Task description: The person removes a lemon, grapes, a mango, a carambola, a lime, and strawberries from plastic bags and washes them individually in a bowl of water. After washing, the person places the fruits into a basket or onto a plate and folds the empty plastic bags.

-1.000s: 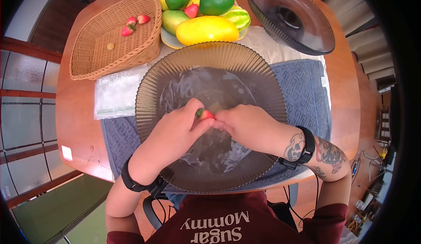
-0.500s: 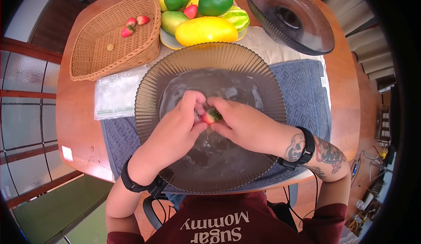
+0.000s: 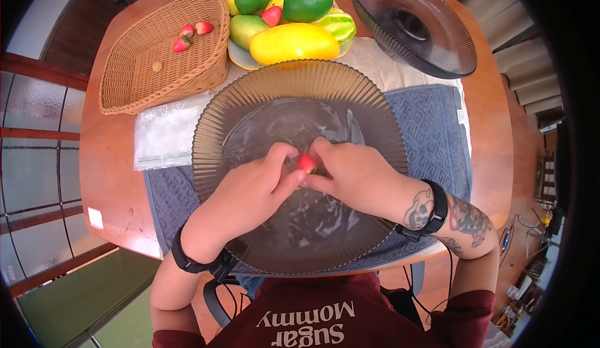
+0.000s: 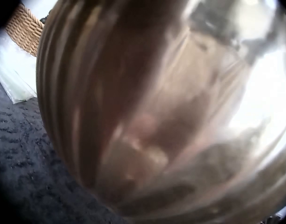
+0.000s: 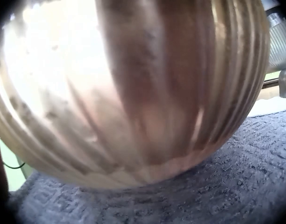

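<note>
Between the two hands, over the middle of a large ribbed smoky bowl (image 3: 300, 248) with water in it, is a red strawberry (image 3: 305, 162). The left hand (image 3: 253, 182) touches it from the left with thumb and fingers bent. From the right, the right hand (image 3: 353, 173) pinches it between thumb and forefinger. Some fingertips are hidden behind the thumbs. Both wrist views show mostly the outer wall of the bowl (image 4: 73, 93) (image 5: 180, 93), and the hands are only blurs through it.
A wicker basket (image 3: 140, 85) with several strawberries stands at the back left. Behind the bowl, a plate of fruit holds a yellow melon (image 3: 295, 42) and green mangoes. An empty ribbed bowl (image 3: 453, 42) is at the back right. A blue towel (image 3: 434, 135) lies beneath.
The strawberry has turned between the fingers; its green leaves, which faced left and then right, now point down. The fingers have shifted around it, and the water pattern has changed.
</note>
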